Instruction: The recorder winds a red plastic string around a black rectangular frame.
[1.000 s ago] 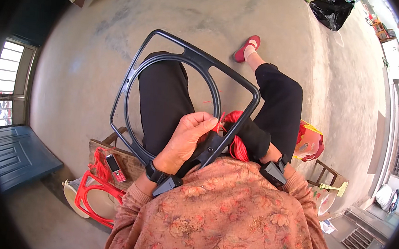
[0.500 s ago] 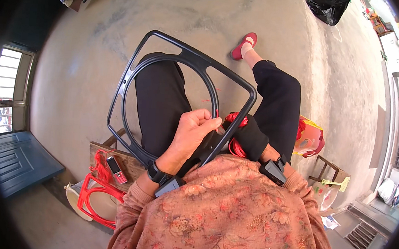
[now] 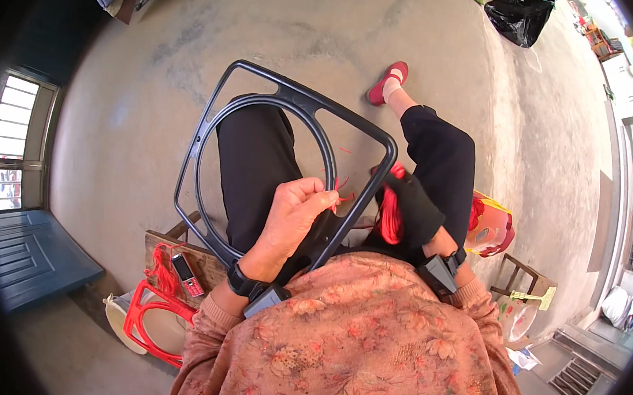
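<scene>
A black plastic frame (image 3: pixel 289 91) with a round ring inside an angular outer border rests tilted over my left thigh. My left hand (image 3: pixel 293 216) is bare and pinches the ring's right side, where short red cord ends (image 3: pixel 341 193) stick out by the thumb and forefinger. Just right of the frame, my right hand (image 3: pixel 419 213) wears a black glove. Its fingers close round a hank of red cord (image 3: pixel 391 216); the fingertips are partly hidden and slightly blurred.
On a wooden bench (image 3: pixel 207 265) to my left lie a phone (image 3: pixel 188 275), red strands (image 3: pixel 165 271) and a red frame (image 3: pixel 140 310). At right are a colourful bag (image 3: pixel 492 228) and a small wooden stool (image 3: pixel 524 276). A black plastic bag (image 3: pixel 518 17) sits on the far floor.
My right hand has moved right and turned, bringing the red hank more into view. The frame has shifted slightly left with my left hand, where red cord ends now show.
</scene>
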`<control>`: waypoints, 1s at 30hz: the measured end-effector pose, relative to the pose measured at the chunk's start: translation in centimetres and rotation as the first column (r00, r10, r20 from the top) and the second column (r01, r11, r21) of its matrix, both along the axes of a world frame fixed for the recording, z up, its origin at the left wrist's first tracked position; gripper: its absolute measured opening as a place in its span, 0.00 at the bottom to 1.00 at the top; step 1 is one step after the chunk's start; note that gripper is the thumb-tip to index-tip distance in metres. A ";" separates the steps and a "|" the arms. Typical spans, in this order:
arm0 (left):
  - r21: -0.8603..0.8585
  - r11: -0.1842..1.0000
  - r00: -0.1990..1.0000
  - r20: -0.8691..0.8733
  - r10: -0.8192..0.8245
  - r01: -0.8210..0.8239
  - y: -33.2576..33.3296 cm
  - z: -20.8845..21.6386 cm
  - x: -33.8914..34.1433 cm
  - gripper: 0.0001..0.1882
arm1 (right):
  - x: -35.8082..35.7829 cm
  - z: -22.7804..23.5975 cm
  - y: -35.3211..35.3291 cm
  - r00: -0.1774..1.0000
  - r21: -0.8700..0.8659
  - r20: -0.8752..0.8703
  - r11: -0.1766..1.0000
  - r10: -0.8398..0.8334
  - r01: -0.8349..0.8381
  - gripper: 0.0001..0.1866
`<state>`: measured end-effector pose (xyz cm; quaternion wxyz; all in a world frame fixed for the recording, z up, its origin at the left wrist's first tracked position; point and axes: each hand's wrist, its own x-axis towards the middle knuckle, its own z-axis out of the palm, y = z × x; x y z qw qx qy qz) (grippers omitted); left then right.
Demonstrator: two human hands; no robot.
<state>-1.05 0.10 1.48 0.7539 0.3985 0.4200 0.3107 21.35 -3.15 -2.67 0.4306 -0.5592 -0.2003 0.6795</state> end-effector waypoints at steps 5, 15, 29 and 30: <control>0.016 1.000 1.000 -0.025 -0.018 0.018 -0.3 -0.4 0.2 0.09 | 0.9 0.9 2.2 0.536 0.390 0.825 0.867 -0.180 -0.310 0.16; -0.089 0.994 0.980 0.195 -0.045 0.063 -1.1 -1.1 0.9 0.08 | -6.4 2.9 4.8 0.944 0.269 -0.329 0.962 0.038 0.055 0.16; -0.082 0.996 0.985 0.168 -0.034 0.048 -1.4 -2.2 1.4 0.07 | -4.9 2.2 5.1 0.728 0.335 -0.610 0.934 0.315 -0.124 0.24; -0.084 0.996 0.988 0.150 -0.028 0.041 -1.3 -2.3 1.4 0.06 | -4.7 3.9 4.7 0.892 0.219 -0.401 0.967 0.207 -0.126 0.24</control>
